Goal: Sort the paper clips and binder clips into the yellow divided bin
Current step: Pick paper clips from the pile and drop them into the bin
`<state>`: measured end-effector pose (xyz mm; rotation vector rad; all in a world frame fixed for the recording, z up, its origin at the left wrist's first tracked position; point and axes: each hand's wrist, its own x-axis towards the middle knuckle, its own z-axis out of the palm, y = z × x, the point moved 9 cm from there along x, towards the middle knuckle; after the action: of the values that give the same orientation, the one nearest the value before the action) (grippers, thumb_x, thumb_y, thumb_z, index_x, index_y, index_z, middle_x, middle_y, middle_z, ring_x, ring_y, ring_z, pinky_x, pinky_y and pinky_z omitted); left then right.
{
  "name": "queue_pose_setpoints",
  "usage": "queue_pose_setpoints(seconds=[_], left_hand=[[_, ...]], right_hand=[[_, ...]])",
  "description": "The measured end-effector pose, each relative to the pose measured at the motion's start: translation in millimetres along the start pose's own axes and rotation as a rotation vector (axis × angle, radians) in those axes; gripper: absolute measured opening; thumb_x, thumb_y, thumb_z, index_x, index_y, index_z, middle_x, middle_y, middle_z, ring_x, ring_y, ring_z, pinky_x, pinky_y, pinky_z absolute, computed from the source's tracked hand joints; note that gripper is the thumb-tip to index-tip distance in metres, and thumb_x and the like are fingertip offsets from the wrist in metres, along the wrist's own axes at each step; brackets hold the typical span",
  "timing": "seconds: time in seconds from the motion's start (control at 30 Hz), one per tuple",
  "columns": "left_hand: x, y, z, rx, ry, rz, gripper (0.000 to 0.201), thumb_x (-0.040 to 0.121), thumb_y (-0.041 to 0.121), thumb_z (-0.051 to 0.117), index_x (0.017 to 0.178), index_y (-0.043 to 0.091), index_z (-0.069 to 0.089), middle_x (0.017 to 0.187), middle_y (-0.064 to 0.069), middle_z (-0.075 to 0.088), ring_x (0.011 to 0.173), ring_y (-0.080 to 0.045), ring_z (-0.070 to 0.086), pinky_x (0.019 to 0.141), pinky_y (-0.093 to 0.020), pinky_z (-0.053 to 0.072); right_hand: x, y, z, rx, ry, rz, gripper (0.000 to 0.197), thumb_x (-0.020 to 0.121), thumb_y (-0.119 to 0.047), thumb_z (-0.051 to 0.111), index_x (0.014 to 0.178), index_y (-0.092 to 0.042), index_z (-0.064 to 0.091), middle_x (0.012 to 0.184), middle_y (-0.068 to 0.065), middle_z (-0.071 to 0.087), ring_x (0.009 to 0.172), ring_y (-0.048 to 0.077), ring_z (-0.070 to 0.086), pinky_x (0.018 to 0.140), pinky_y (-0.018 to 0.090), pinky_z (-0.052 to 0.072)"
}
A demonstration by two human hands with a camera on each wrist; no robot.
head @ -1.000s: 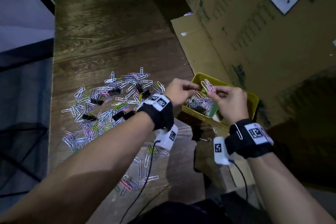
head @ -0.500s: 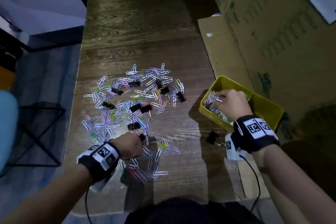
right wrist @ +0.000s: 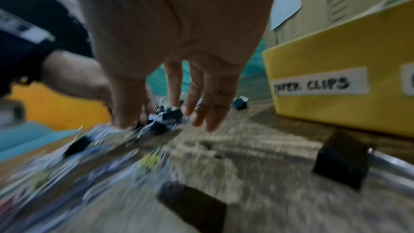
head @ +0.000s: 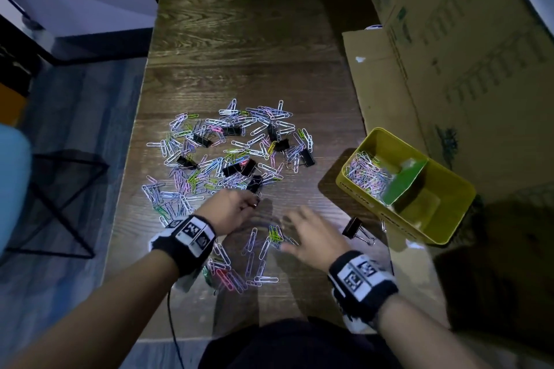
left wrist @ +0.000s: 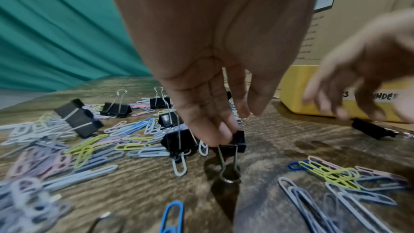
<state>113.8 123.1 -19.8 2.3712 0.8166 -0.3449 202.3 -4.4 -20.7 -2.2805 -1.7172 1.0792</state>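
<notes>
Left hand (left wrist: 215, 77) pinches a black binder clip (left wrist: 235, 142) at the near edge of the clip pile (head: 227, 153), fingertips (left wrist: 220, 134) on its body, wire handles hanging down to the wooden table (head: 239, 39). Right hand (head: 311, 234) hovers just right of the left, fingers spread and relaxed, holding nothing, over a few loose paper clips (head: 269, 237). Yellow divided bin (head: 449, 219) sits right of the right hand: paper clips fill its left compartment. Another binder clip (head: 356, 229) lies between the right hand and the bin.

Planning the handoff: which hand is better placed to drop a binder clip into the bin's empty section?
Left hand: it already pinches a black binder clip. The right hand hovers empty, though nearer the yellow bin.
</notes>
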Motion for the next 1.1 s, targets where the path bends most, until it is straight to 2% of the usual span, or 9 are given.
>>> queue_pose_setpoints(seconds=[0.07, 0.17, 0.33, 0.5, 0.57, 0.67, 0.83, 1.0, 1.1], left_hand=[[-18.9, -15.6, 2.2, 0.057, 0.015, -0.074, 0.012, 0.087, 0.019, 0.053, 0.095, 0.018, 0.063, 0.091, -0.003, 0.068, 0.081, -0.019, 0.061, 0.073, -0.027, 0.049], [-59.0, -50.3, 20.3, 0.092, -0.03, -0.254, 0.029, 0.085, 0.03, 0.056, 0.112, 0.019, 0.05, 0.105, -0.005, 0.057, 0.088, -0.023, 0.059, 0.079, -0.033, 0.049], [-90.1, -60.0, 61.5, 0.011, -0.043, -0.404, 0.058, 0.075, 0.043, 0.069, 0.115, 0.012, 0.041, 0.107, -0.01, 0.039, 0.085, -0.033, 0.059, 0.079, -0.04, 0.05], [-70.6, -23.1, 75.1, -0.093, 0.058, -0.254, 0.056, 0.078, 0.033, 0.066, 0.126, 0.018, 0.04, 0.118, -0.008, 0.038, 0.1, -0.026, 0.055, 0.094, -0.033, 0.044], [-68.5, -16.6, 68.5, -0.128, 0.066, -0.214, 0.051, 0.08, 0.033, 0.064, 0.124, 0.02, 0.042, 0.119, -0.006, 0.038, 0.097, -0.025, 0.057, 0.092, -0.033, 0.045], [-86.6, -38.5, 62.3, -0.111, 0.001, -0.309, 0.055, 0.072, 0.038, 0.071, 0.116, 0.02, 0.043, 0.108, -0.003, 0.041, 0.091, -0.025, 0.059, 0.083, -0.032, 0.048], [-123.8, -51.8, 89.2, -0.075, -0.154, -0.428, 0.055, 0.075, 0.004, 0.059, 0.122, 0.013, 0.032, 0.112, -0.009, 0.042, 0.09, -0.03, 0.061, 0.079, -0.034, 0.047], [-87.2, -15.4, 94.2, -0.101, -0.043, -0.357, 0.043, 0.076, 0.008, 0.058, 0.112, 0.013, 0.034, 0.109, -0.01, 0.04, 0.091, -0.035, 0.058, 0.08, -0.043, 0.048], [-68.0, -7.0, 89.5, -0.135, -0.003, -0.328, 0.067, 0.072, 0.002, 0.062, 0.127, 0.019, 0.028, 0.116, -0.009, 0.036, 0.088, -0.032, 0.059, 0.077, -0.043, 0.05]], right_hand=[[-0.4, 0.1, 35.7, -0.01, -0.16, 0.075, 0.093, 0.076, -0.051, 0.07, 0.145, -0.018, 0.018, 0.145, 0.01, 0.026, 0.131, 0.032, 0.034, 0.101, 0.045, 0.041], [-1.6, -6.9, 60.0, -0.011, -0.199, 0.111, 0.116, 0.066, -0.052, 0.077, 0.148, -0.018, 0.003, 0.148, 0.014, 0.014, 0.136, 0.035, 0.02, 0.105, 0.048, 0.036], [1.6, -40.9, 69.0, -0.149, -0.171, -0.029, 0.117, 0.068, -0.043, 0.079, 0.148, -0.008, 0.001, 0.145, 0.017, 0.019, 0.134, 0.036, 0.021, 0.108, 0.044, 0.029], [9.2, -49.3, 69.9, -0.179, -0.095, -0.058, 0.116, 0.069, -0.043, 0.078, 0.148, -0.003, 0.003, 0.144, 0.015, 0.023, 0.133, 0.032, 0.023, 0.109, 0.039, 0.028], [9.7, -43.7, 67.6, -0.182, -0.06, -0.046, 0.116, 0.069, -0.047, 0.077, 0.148, -0.004, 0.003, 0.143, 0.014, 0.024, 0.133, 0.031, 0.023, 0.109, 0.04, 0.027], [7.8, -32.5, 62.5, -0.203, -0.017, -0.024, 0.119, 0.067, -0.054, 0.075, 0.148, -0.007, 0.0, 0.143, 0.014, 0.023, 0.133, 0.031, 0.024, 0.111, 0.044, 0.025], [11.1, -19.6, 58.5, -0.187, 0.003, 0.023, 0.122, 0.061, -0.064, 0.074, 0.148, -0.012, 0.007, 0.146, 0.011, 0.021, 0.133, 0.029, 0.023, 0.109, 0.043, 0.025], [10.1, -26.7, 62.4, -0.172, -0.001, -0.017, 0.119, 0.063, -0.062, 0.074, 0.147, -0.011, 0.007, 0.145, 0.012, 0.022, 0.133, 0.029, 0.022, 0.11, 0.043, 0.024], [4.3, -28.8, 65.6, -0.175, 0.007, 0.007, 0.131, 0.058, -0.06, 0.077, 0.148, -0.005, 0.0, 0.146, 0.014, 0.02, 0.134, 0.031, 0.021, 0.111, 0.043, 0.022]])
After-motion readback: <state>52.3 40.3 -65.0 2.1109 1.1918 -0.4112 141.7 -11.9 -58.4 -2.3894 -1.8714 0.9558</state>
